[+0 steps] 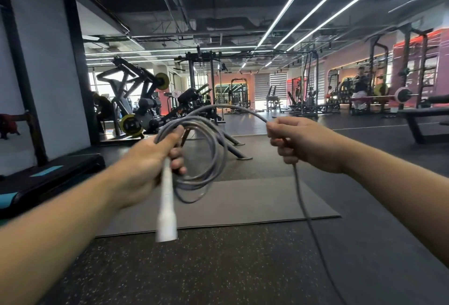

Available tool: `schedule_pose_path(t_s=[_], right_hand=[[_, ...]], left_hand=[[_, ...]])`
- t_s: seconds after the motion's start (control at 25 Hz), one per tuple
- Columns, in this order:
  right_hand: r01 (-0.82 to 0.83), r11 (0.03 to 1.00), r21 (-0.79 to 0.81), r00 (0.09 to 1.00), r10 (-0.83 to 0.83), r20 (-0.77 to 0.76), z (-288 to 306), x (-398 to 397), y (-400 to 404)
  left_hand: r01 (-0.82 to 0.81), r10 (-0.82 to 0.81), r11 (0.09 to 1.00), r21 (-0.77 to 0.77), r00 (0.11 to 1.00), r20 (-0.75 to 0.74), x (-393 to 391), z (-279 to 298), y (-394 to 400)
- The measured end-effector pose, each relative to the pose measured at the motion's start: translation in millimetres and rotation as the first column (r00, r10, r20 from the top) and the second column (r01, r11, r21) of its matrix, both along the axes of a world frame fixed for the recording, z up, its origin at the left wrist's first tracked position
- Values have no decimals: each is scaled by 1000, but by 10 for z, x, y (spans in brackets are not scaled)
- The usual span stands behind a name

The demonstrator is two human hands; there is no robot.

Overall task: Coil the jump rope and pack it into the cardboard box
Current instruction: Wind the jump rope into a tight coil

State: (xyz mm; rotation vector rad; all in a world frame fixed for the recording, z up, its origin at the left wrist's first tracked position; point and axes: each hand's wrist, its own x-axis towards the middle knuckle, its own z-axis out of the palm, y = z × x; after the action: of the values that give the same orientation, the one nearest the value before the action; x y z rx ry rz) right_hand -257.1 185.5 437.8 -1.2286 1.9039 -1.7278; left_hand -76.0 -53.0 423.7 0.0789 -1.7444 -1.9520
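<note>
Jump rope [213, 149], grey, hangs in several loops from the left hand [145, 158], closed on coils and white handle [167, 197], while the right hand [301, 141], pinching the trailing length, should feed matching loops across, untwisted; no cardboard box visible.

We see a brightly lit gym, the light coming from long white ceiling strips [323, 3] that run overhead on the right and glare hard enough to lose their edges. Daylight burns out the windows [102, 81] at far left, and a red glow rims the right wall. The left hand [148, 161], the white rope handle [167, 197] and the grey coils [206, 149] smear with motion blur. Wide-angle distortion bends the ceiling and stretches both forearms toward the corners. The floor [218, 268] shows soft shadows only.
</note>
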Motion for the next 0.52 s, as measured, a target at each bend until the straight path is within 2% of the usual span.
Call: schedule_pose_path(t_s=[0.08,0.12,0.24,0.28,0.36,0.44,0.52], right_hand=[[-3,997,-80,999,6,47,-86,110,-211],[-7,995,-98,996,15,84,-131,163,-325],[-38,982,-187,963,85,255,-305,252,-599],[-13,969,-248,949,90,302,-379,251,-656],[18,931,-364,904,141,404,-530,237,-693],[-130,909,-396,847,309,432,-629,253,-669],[-292,875,-385,814,439,380,-588,336,-675]], left_hand=[[-30,71,960,279,988,-136,-206,2,291],[-46,128,909,413,977,-173,-297,27,440],[-33,300,698,716,920,-250,-441,180,768],[-13,341,647,763,900,-274,-460,237,816],[10,382,610,792,872,-306,-455,322,852],[-16,395,632,775,867,-304,-442,372,897],[-140,444,678,722,860,-250,-488,348,887]])
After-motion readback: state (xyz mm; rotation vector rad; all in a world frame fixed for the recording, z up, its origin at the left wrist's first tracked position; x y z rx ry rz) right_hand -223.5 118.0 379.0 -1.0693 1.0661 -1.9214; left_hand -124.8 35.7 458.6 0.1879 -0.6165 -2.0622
